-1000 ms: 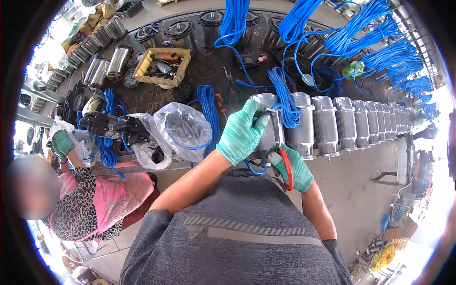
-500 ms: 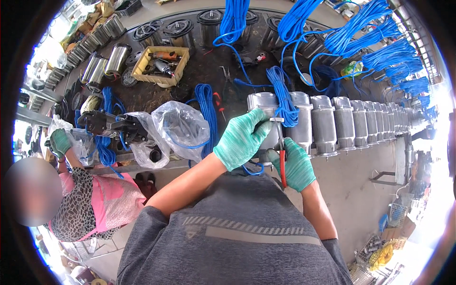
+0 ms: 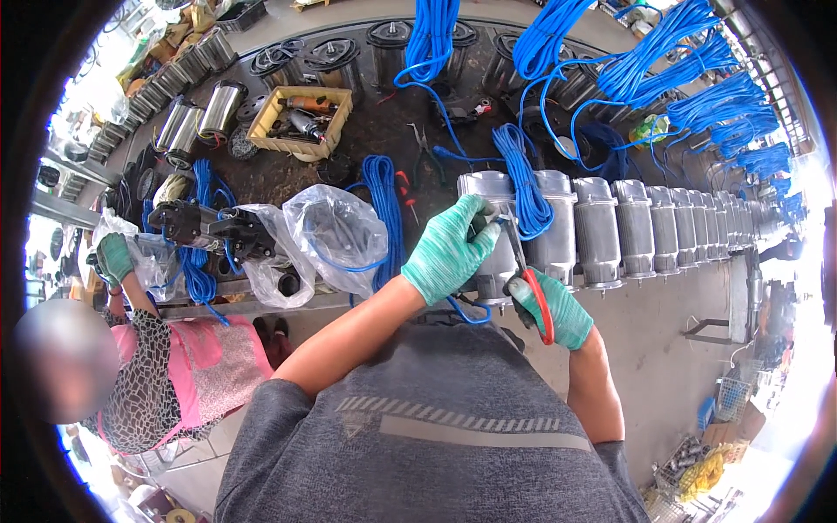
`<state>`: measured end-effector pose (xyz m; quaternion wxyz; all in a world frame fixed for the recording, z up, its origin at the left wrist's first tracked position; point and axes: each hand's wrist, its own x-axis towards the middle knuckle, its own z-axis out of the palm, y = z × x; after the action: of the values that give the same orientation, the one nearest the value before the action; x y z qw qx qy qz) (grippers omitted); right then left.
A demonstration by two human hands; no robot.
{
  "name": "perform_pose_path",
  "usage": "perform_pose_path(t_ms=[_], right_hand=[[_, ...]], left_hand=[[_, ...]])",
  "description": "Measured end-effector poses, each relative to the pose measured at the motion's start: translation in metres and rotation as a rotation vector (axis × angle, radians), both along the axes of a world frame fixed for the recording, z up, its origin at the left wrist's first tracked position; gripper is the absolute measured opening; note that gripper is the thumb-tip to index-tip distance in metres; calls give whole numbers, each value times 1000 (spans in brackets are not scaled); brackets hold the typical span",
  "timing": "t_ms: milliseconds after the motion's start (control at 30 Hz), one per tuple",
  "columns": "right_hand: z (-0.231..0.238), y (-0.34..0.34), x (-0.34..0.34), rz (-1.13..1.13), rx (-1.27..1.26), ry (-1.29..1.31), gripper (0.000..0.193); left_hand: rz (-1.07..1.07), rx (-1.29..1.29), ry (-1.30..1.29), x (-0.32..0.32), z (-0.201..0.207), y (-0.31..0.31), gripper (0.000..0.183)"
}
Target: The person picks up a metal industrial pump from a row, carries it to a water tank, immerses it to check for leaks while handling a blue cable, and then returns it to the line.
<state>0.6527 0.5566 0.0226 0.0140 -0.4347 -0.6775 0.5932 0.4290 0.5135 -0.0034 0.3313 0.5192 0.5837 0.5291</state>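
My left hand (image 3: 451,250), in a green glove, is closed over the side of a silver metal cylinder housing (image 3: 489,218) at the near edge of the workbench. My right hand (image 3: 555,307), also gloved in green, grips red-handled pliers (image 3: 530,281) whose jaws point up at the housing near my left fingers. A coil of blue cable (image 3: 523,187) lies draped over the top of that housing and the one beside it. A short blue wire loops out below the housing.
A row of silver housings (image 3: 663,228) runs to the right along the bench edge. Blue cable bundles (image 3: 697,78) hang behind. Clear plastic bags (image 3: 336,235), a yellow tray of tools (image 3: 301,122) and loose pliers lie on the bench. A person in pink (image 3: 166,375) works at left.
My right hand has shifted slightly with the red pliers, the jaws now up at the housing. My left hand stays on the housing. The person at left has barely moved.
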Motion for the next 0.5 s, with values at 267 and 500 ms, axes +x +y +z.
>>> perform_pose_path(t_ms=[267, 500], right_hand=[[-7, 0, 5, -62, -222, 307, 45], [-23, -11, 5, 7, -211, 452, 51]], left_hand=[[-298, -241, -1038, 6, 15, -1, 36], [-621, -620, -1260, -6, -9, -11, 51]])
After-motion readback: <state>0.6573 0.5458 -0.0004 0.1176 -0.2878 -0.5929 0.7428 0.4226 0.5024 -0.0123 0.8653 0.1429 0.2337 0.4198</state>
